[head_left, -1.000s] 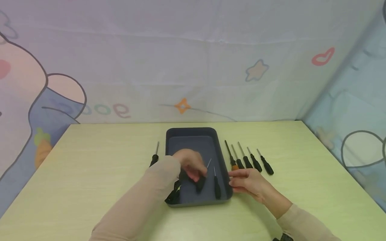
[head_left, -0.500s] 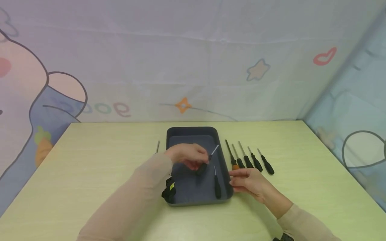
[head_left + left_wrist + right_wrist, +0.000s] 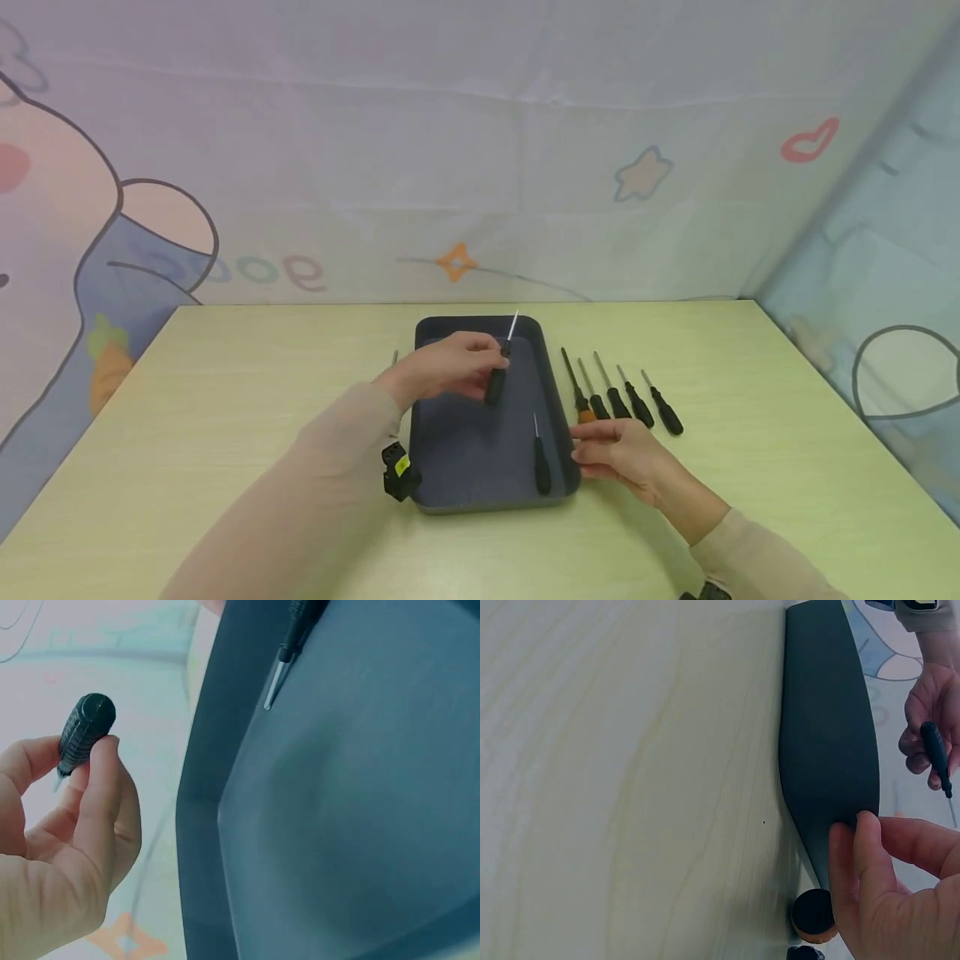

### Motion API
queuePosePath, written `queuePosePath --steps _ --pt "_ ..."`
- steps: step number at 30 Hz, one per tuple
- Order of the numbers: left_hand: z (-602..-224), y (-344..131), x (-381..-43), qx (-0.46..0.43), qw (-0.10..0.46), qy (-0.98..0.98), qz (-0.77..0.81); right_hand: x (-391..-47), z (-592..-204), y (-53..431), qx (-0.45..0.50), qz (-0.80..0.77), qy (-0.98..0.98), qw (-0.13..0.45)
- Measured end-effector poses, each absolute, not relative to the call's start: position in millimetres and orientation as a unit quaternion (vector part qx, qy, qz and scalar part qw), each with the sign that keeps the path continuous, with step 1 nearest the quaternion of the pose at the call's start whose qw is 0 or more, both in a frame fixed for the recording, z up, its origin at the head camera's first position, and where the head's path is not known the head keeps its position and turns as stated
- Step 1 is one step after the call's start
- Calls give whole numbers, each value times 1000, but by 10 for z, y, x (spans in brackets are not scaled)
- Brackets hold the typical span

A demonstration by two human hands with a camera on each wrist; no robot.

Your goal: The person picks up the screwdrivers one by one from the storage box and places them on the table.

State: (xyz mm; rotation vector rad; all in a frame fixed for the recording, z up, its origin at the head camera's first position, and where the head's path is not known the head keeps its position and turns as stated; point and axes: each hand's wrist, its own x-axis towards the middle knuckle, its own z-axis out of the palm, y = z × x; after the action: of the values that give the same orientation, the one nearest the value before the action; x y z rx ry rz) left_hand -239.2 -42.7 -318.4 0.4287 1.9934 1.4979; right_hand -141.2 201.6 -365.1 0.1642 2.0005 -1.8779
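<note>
In the head view my left hand (image 3: pixel 453 367) holds a small black-handled screwdriver (image 3: pixel 495 385) above the dark grey tray (image 3: pixel 480 506), its metal shaft pointing up and away. The left wrist view shows thumb and fingers pinching the screwdriver's handle (image 3: pixel 88 724), butt end towards the camera. A second small black screwdriver (image 3: pixel 542 467) lies inside the tray near its right wall. My right hand (image 3: pixel 618 454) touches the outside of that wall with its fingertips. Those fingers meet the tray's rim in the right wrist view, where the tray's outer wall (image 3: pixel 829 712) is seen edge-on.
Right of the tray lies a row of several screwdrivers, including an orange-and-black one (image 3: pixel 583 408) and a black one (image 3: pixel 665 414) at the far right. Another screwdriver's tip (image 3: pixel 395 357) shows left of the tray, behind my left arm. A printed cloth (image 3: pixel 480 167) hangs behind the table (image 3: pixel 262 375).
My left hand has lifted the screwdriver from low in the tray, moving up and away, and its shaft has swung more upright. The right hand stays against the tray.
</note>
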Motion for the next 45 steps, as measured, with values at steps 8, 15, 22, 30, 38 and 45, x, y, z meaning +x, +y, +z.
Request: queuePosePath --steps 8,15,22,30,38,45 --pt "-3159 -566 -2379 115 222 756 605 -1411 -3656 2019 62 -671 712 195" --pt "-3148 -720 -2378 82 180 749 632 -1415 -3649 2010 60 -670 714 194" --pt "-3173 -907 -2361 56 144 752 641 -1420 -3650 2015 61 -669 715 194" --pt "-3217 -1156 -2374 42 97 755 647 -1420 -3659 2019 60 -669 716 193" --pt "-3284 -1416 -2345 34 85 771 631 -1428 -3647 2009 63 -666 717 194" --pt "-3400 -1608 -2336 16 91 793 602 -1429 -3645 2002 62 -667 717 195"
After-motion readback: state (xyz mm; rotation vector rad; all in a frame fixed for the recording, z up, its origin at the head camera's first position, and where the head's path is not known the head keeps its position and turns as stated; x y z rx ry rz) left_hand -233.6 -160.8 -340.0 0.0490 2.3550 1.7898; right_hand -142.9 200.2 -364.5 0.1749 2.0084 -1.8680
